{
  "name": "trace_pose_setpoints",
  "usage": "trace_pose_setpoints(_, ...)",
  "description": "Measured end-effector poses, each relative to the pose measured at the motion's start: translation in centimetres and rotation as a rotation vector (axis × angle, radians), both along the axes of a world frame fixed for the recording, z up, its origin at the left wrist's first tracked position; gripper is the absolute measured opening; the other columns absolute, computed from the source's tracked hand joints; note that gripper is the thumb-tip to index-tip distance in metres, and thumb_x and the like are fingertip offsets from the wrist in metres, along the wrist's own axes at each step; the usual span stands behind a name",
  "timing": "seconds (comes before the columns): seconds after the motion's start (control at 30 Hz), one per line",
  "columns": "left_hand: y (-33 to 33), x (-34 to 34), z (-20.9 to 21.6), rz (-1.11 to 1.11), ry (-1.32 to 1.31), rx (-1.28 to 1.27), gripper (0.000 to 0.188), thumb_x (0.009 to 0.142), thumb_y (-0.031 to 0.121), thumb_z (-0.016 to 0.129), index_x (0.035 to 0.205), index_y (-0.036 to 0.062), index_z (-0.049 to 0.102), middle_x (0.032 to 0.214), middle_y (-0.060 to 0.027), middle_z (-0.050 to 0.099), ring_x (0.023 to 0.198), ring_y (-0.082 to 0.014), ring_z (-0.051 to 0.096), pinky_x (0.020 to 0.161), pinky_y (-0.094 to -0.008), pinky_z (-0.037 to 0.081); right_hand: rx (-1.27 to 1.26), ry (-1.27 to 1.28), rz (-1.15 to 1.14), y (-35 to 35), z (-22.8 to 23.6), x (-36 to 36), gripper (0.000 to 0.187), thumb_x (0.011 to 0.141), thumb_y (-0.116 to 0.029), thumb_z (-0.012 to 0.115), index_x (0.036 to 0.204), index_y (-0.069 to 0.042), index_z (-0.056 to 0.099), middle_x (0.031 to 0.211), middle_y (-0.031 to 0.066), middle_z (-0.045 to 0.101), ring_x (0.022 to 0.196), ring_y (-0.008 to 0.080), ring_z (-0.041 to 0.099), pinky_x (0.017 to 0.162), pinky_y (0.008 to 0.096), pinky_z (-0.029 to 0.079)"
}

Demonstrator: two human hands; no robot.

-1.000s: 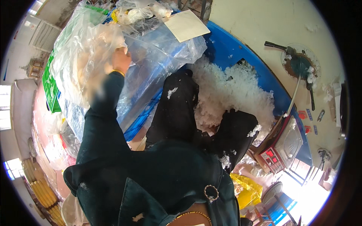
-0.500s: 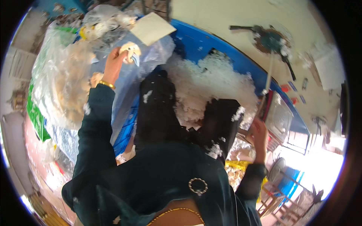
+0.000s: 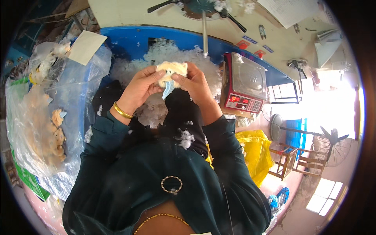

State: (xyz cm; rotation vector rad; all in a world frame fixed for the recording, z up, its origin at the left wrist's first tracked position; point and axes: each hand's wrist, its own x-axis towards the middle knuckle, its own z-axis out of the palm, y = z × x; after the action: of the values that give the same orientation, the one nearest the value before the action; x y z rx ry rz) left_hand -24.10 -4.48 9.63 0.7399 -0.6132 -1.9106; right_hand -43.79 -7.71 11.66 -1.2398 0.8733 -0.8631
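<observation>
Blue bin (image 3: 129, 41) of white stuffing (image 3: 164, 55); both hands (image 3: 168, 84) grasp a plush toy (image 3: 171, 70).

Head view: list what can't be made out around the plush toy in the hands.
- Plush toy: its sides are covered by the left hand and right hand, so its full shape is hidden.
- Blue tag: too small to make out.
- Toys in the clear plastic bag: blurred by the film.
- Scale: display too small.
</observation>
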Motion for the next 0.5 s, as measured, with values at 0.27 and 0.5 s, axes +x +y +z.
trace_pose_setpoints(0.27,-2.0,-5.5,1.3,-0.116,-0.015,-0.271,0.026,0.092,0.01,0.06,0.117,0.0,0.059,0.108,-0.0051,0.065,0.098,-0.0135,0.062,0.087,-0.0255,0.049,-0.102,-0.016,-0.24,-0.1,0.2,-3.8,0.023,0.094,-0.024,0.064,0.1,-0.002,0.059,0.083,-0.0001,0.061,0.073,0.0047,0.053,0.062,0.0207,0.042)
trace_pose_setpoints(0.5,-10.8,-8.9,1.5,0.21,-0.09,-0.216,0.016,0.095,0.014,0.058,0.108,0.0039,0.06,0.095,0.0002,0.064,0.08,-0.0052,0.059,0.062,-0.0182,0.043,-0.236,-0.1,-0.558,-9.6,-0.1,-2.6,0.02,0.093,-0.02,0.064,0.091,0.0,0.059,0.077,-0.0001,0.058,0.066,0.0051,0.05,0.055,0.0228,0.042)
